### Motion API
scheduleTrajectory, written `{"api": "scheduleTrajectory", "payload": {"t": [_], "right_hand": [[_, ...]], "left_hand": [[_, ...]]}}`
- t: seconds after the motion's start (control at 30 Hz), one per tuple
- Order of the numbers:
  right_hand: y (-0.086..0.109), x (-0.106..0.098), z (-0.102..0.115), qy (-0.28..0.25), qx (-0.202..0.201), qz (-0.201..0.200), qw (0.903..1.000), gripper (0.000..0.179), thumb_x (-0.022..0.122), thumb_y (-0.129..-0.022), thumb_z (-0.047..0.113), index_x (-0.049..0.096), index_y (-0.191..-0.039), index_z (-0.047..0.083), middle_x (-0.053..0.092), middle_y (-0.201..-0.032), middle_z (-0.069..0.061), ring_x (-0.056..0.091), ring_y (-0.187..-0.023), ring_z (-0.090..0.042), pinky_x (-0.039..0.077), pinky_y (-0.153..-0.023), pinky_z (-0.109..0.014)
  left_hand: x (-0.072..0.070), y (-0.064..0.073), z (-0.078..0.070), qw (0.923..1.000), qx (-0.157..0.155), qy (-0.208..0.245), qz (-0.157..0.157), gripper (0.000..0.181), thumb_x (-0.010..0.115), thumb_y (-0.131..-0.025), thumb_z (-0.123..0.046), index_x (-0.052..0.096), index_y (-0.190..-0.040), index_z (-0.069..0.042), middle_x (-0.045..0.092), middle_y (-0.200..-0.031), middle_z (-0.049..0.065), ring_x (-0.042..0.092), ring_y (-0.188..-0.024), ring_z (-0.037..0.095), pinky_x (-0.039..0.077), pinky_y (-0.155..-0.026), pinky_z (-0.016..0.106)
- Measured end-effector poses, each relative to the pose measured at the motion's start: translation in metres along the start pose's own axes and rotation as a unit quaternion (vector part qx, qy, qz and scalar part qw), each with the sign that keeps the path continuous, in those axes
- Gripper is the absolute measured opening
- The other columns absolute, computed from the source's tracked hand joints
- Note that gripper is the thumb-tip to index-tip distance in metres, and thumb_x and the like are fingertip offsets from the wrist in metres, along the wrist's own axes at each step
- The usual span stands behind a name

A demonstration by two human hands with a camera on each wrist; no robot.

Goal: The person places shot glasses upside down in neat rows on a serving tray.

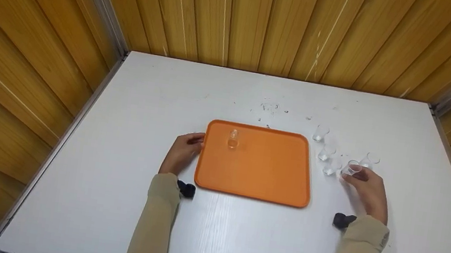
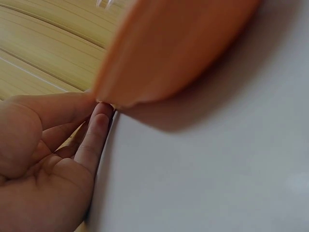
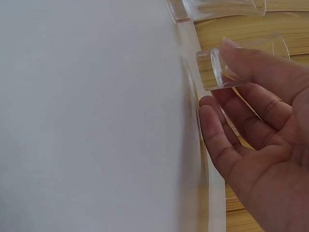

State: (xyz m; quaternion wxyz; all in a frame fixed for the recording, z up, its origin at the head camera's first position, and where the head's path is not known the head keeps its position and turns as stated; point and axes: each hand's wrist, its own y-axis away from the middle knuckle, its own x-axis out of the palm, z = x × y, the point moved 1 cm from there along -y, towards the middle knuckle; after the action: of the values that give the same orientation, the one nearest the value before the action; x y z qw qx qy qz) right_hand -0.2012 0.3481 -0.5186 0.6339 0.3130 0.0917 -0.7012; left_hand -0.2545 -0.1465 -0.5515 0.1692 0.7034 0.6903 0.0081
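An orange tray (image 1: 255, 165) lies flat on the white table. My left hand (image 1: 184, 151) is at its left edge. In the left wrist view, the thumb and fingertips (image 2: 101, 118) meet at the tray's rim (image 2: 159, 53). One small clear shot glass (image 1: 233, 140) stands on the tray's upper left part. To the right of the tray, my right hand (image 1: 367, 191) grips another shot glass (image 3: 210, 67) between thumb and fingers, its thick base toward the table in the right wrist view. The lower fingers (image 3: 212, 123) curl beneath it, close to the tabletop.
Several more clear shot glasses (image 1: 320, 133) stand between the tray and my right hand, with one (image 1: 371, 159) just beyond that hand. Small dark marks (image 1: 270, 106) spot the table (image 1: 151, 90) behind the tray. Wood-panelled walls (image 1: 248, 20) border the table.
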Motion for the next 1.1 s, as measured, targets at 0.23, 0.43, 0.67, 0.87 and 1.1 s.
{"api": "scheduleTrajectory", "payload": {"t": [0.23, 0.43, 0.67, 0.87, 1.1], "right_hand": [[0.004, -0.005, 0.005, -0.024, 0.013, -0.011, 0.9996, 0.066, 0.066, -0.088, 0.041, 0.046, -0.137, 0.003, 0.049, -0.131, -0.014, 0.044, -0.117, -0.018, 0.037, -0.101, -0.036], [0.007, -0.010, 0.013, -0.037, 0.022, -0.025, 0.9987, 0.063, 0.067, -0.087, 0.042, 0.048, -0.136, 0.006, 0.047, -0.138, -0.017, 0.043, -0.123, -0.022, 0.034, -0.106, -0.042], [0.012, -0.019, 0.025, -0.025, 0.014, -0.040, 0.9988, 0.064, 0.068, -0.085, 0.045, 0.049, -0.136, 0.011, 0.051, -0.131, -0.008, 0.045, -0.117, -0.014, 0.037, -0.097, -0.032], [0.013, -0.020, 0.041, -0.008, 0.005, -0.036, 0.9993, 0.068, 0.065, -0.087, 0.046, 0.046, -0.140, 0.009, 0.048, -0.138, -0.014, 0.043, -0.124, -0.023, 0.038, -0.097, -0.034], [0.013, -0.013, 0.057, 0.002, -0.026, -0.030, 0.9992, 0.067, 0.063, -0.089, 0.046, 0.046, -0.140, 0.007, 0.048, -0.138, -0.017, 0.043, -0.128, -0.028, 0.037, -0.099, -0.040]], "left_hand": [[0.001, 0.001, -0.002, 0.9998, -0.016, 0.015, 0.001, 0.037, 0.057, -0.089, -0.005, 0.065, -0.124, -0.015, 0.066, -0.116, 0.002, 0.059, -0.112, 0.017, 0.045, -0.100, 0.034], [0.000, 0.002, -0.002, 0.9996, -0.017, 0.021, 0.004, 0.037, 0.057, -0.089, -0.005, 0.065, -0.123, -0.015, 0.066, -0.116, 0.001, 0.058, -0.112, 0.017, 0.045, -0.100, 0.034], [0.001, 0.000, -0.002, 0.9999, -0.011, 0.004, 0.003, 0.035, 0.059, -0.090, -0.009, 0.065, -0.124, -0.014, 0.066, -0.117, 0.003, 0.058, -0.113, 0.017, 0.046, -0.100, 0.033], [0.000, -0.001, -0.003, 0.9998, -0.020, -0.010, -0.001, 0.035, 0.061, -0.090, -0.010, 0.065, -0.124, -0.014, 0.066, -0.118, 0.003, 0.058, -0.114, 0.017, 0.045, -0.102, 0.034], [0.000, 0.000, -0.003, 0.9998, -0.017, -0.005, 0.000, 0.036, 0.059, -0.090, -0.008, 0.064, -0.125, -0.013, 0.066, -0.119, 0.004, 0.058, -0.114, 0.018, 0.045, -0.102, 0.035]]}}
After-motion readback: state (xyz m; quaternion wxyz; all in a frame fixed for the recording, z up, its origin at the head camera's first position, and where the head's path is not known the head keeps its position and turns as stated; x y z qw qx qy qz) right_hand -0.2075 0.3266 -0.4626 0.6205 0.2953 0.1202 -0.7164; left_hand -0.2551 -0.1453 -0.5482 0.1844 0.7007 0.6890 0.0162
